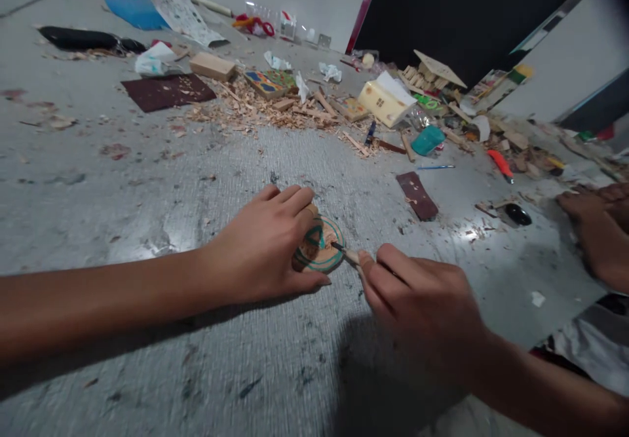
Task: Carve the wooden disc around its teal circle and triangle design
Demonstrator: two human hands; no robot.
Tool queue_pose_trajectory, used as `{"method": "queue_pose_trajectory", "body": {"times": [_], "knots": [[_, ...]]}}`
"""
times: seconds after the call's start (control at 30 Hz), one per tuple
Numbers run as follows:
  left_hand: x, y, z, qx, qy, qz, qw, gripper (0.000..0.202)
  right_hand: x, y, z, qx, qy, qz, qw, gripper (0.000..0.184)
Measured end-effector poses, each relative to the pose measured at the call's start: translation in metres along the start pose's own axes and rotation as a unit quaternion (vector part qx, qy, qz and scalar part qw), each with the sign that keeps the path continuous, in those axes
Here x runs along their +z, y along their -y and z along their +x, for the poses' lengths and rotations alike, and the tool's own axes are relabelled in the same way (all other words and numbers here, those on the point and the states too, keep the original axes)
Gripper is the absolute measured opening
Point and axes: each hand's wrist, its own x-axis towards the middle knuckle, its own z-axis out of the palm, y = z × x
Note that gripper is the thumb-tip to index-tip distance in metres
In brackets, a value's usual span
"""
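A round wooden disc [324, 257] lies flat on the table, marked with teal circles and a teal shape, with a roughly carved patch on its face. My left hand [275, 237] presses it from the left, fingers curled over its far edge and thumb along the near side; part of the disc is hidden under the hand. In my right hand [417, 293] is a wood carving knife [350, 254], gripped by its pale handle. Its dark metal tip touches the disc's carved patch near the right edge.
Wood shavings [275, 109] heap behind my hands, among a wooden block [212, 67] and a painted board [268, 83]. Brown sandpaper [417, 196] and an orange cutter [500, 165] lie to the right. Another person's hands [597, 208] rest at the right edge.
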Motion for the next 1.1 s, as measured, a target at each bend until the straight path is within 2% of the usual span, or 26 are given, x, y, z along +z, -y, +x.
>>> {"method": "queue_pose_trajectory", "body": {"times": [0.07, 0.2, 0.33, 0.43, 0.53, 0.63, 0.73, 0.93, 1.1], "knots": [[0.0, 0.001, -0.001, 0.002, -0.007, 0.01, 1.0, 0.057, 0.012, 0.003, -0.006, 0.043, -0.026, 0.027, 0.998, 0.022], [0.001, 0.003, -0.001, 0.012, -0.02, 0.009, 1.0, 0.057, 0.029, 0.002, -0.017, 0.114, -0.091, 0.178, 0.973, 0.015], [0.002, 0.003, -0.001, 0.01, -0.018, -0.002, 1.0, 0.058, 0.025, -0.008, -0.021, 0.137, -0.091, 0.234, 0.958, 0.013], [0.002, 0.003, -0.001, 0.003, -0.01, -0.005, 1.0, 0.058, 0.013, -0.021, -0.014, 0.095, -0.056, 0.208, 0.972, 0.015], [0.002, 0.003, -0.001, 0.002, -0.006, -0.004, 1.0, 0.059, -0.001, -0.034, -0.001, 0.018, 0.002, 0.135, 0.991, 0.02], [0.002, 0.004, 0.0, 0.005, 0.002, -0.006, 1.0, 0.059, -0.011, -0.042, 0.011, -0.04, 0.048, 0.065, 0.996, 0.028], [0.003, 0.004, 0.0, 0.009, -0.001, -0.01, 1.0, 0.058, -0.019, -0.041, 0.023, -0.077, 0.057, 0.047, 0.994, 0.026], [0.004, 0.003, 0.0, 0.002, 0.003, -0.037, 0.999, 0.053, -0.024, -0.031, 0.041, -0.122, 0.042, 0.089, 0.988, 0.024], [0.003, 0.002, -0.001, -0.003, 0.008, -0.035, 0.999, 0.055, -0.011, -0.034, 0.023, -0.125, 0.047, 0.076, 0.988, 0.031]]}}
